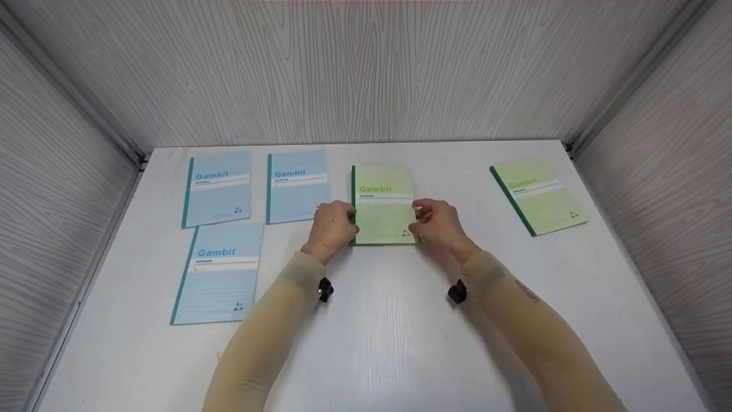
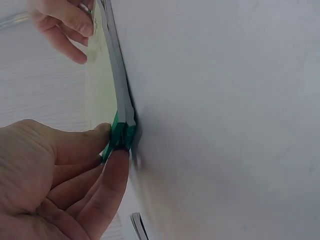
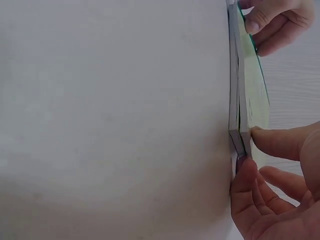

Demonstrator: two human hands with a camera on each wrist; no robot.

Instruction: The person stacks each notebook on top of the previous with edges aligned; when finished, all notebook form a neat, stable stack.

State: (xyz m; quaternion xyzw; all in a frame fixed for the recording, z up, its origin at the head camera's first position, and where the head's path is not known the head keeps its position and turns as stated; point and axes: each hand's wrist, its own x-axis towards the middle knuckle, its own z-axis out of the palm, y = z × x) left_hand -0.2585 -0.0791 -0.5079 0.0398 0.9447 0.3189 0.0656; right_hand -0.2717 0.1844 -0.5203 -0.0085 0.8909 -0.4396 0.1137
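Two green notebooks lie stacked at the middle of the table; the upper green notebook [image 1: 384,177] faces up with its dark green spine on the left. My left hand [image 1: 333,226] pinches the stack at the spine, with the thumb [image 2: 82,142] on the cover edge and a finger [image 2: 114,175] against the side. From the other side my right hand [image 1: 440,225] holds the right edge, its thumb [image 3: 277,142] on the top cover and fingertips at the lower corner. A thin gap shows between the two books in the right wrist view.
Another green notebook [image 1: 540,197] lies slanted on the right of the white table [image 1: 389,337]. Three blue notebooks lie on the left: a back-left notebook [image 1: 220,200], one beside it [image 1: 294,197], and a nearer one [image 1: 214,286] partly behind my left sleeve. Panels [image 1: 354,74] enclose the table.
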